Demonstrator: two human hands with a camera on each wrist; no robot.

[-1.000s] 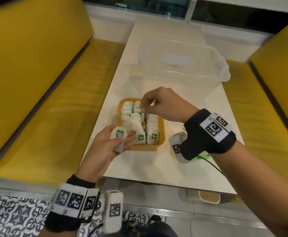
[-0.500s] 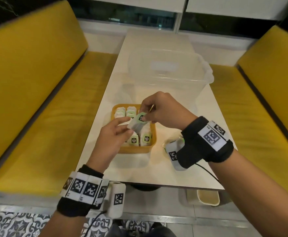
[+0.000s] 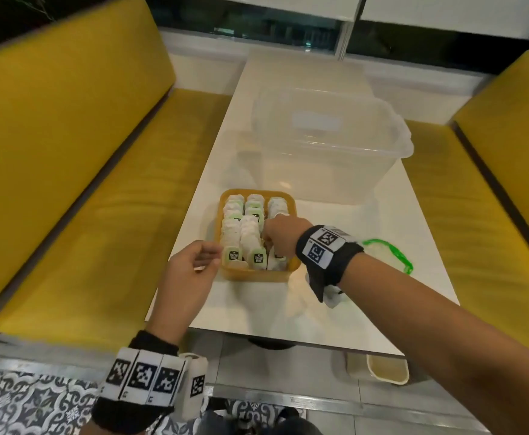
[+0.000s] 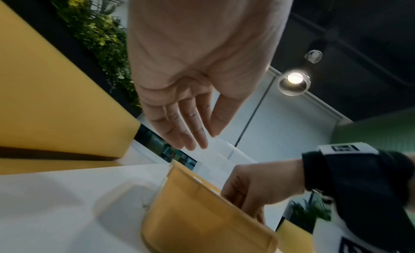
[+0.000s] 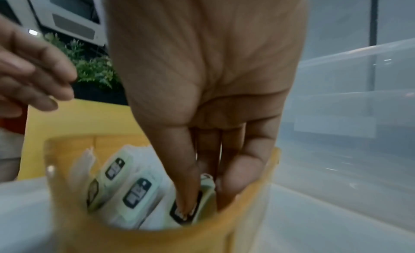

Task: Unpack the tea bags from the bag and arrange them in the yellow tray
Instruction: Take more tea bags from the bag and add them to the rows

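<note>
The yellow tray [image 3: 254, 276] sits near the table's front edge, packed with rows of white tea bags [image 3: 248, 234] with green labels. My right hand [image 3: 268, 243] reaches down into the tray's right column. In the right wrist view the right hand [image 5: 206, 191] pinches a tea bag [image 5: 208, 183] between thumb and fingers, low inside the tray [image 5: 157, 239], beside other labelled tea bags [image 5: 137, 193]. My left hand [image 3: 208, 262] hovers just left of the tray, fingers relaxed and empty; the left hand [image 4: 202, 141] shows straight fingers above the tray [image 4: 202, 212]. The clear bag with a green zip [image 3: 396, 255] lies behind my right wrist.
A large clear plastic tub [image 3: 329, 146] stands on the white table [image 3: 367, 309] right behind the tray. Yellow benches [image 3: 84, 183] run along both sides. A small cream bin [image 3: 385, 368] stands on the floor under the table's front right.
The tea bag passed from my left hand to my right. The right hand has lowered it into the tray's right column, and the left hand has drawn back empty.
</note>
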